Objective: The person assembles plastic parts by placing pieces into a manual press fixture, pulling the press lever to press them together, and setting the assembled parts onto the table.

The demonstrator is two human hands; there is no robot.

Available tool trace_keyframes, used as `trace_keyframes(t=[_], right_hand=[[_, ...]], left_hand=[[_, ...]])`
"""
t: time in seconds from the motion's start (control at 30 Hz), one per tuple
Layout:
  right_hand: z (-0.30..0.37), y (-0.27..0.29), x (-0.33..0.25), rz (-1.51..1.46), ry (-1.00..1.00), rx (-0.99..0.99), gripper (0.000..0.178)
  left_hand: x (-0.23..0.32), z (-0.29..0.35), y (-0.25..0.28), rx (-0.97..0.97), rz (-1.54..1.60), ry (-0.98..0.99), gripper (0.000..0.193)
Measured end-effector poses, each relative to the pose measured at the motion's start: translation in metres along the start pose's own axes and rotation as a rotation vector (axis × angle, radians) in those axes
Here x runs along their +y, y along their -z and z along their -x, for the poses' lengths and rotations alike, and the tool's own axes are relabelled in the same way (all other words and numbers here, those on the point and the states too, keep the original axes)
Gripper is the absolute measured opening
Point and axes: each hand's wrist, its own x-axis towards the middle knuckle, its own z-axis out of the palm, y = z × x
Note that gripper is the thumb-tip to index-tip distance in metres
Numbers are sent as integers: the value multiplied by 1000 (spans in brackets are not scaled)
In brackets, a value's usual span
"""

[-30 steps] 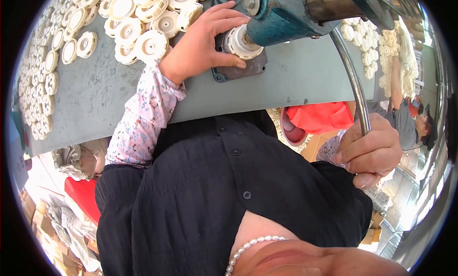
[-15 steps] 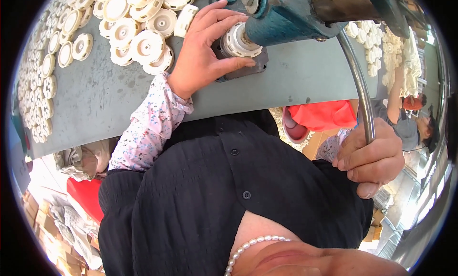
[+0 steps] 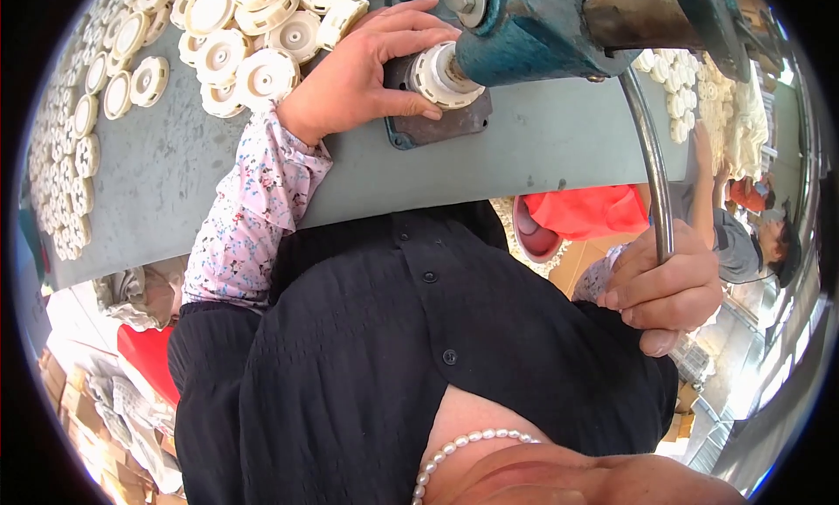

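A blue-green hand press (image 3: 537, 33) stands over the grey table, its ram tip down on a cream-white round plastic part (image 3: 440, 79). That part sits on the dark metal base plate (image 3: 437, 129) of the press. My left hand (image 3: 358, 81) curves round its left side, thumb along the near edge and fingers at the far edge. How firmly they press on it I cannot tell. At the right, my right hand (image 3: 669, 287) is wrapped round the lower end of the bent metal lever (image 3: 645, 129).
Many white round plastic parts (image 3: 223, 55) lie piled at the table's left. Smaller white pieces (image 3: 677, 94) are at the far right. A red cloth (image 3: 590, 210) and a pinkish bowl (image 3: 535, 234) are below the table edge. Another person (image 3: 743, 243) is at the right.
My left hand and wrist have slid left, the thumb drawn back along the plastic part. My right hand and the lever have shifted slightly left and up in view.
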Motion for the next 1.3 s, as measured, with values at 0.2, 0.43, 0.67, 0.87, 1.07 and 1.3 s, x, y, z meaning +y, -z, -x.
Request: trace_keyframes(t=[0.2,0.43,0.67,0.87,1.07,1.3], right_hand=[[3,-6,5,5,16,42,28],[4,-5,2,9,6,36,28],[5,-6,3,3,7,33,28],[11,-20,6,62,-62,59,25],[33,-101,81,984,-486,135,41],[32,-71,71,521,-270,28,40]], left_hand=[[20,16,-23,281,-205,137,71],[33,12,-37,411,-286,198,77],[19,18,-43,358,-125,88,76],[19,20,-48,405,-182,162,74],[26,15,-48,399,-204,96,81],[40,10,-34,270,-238,195,67]])
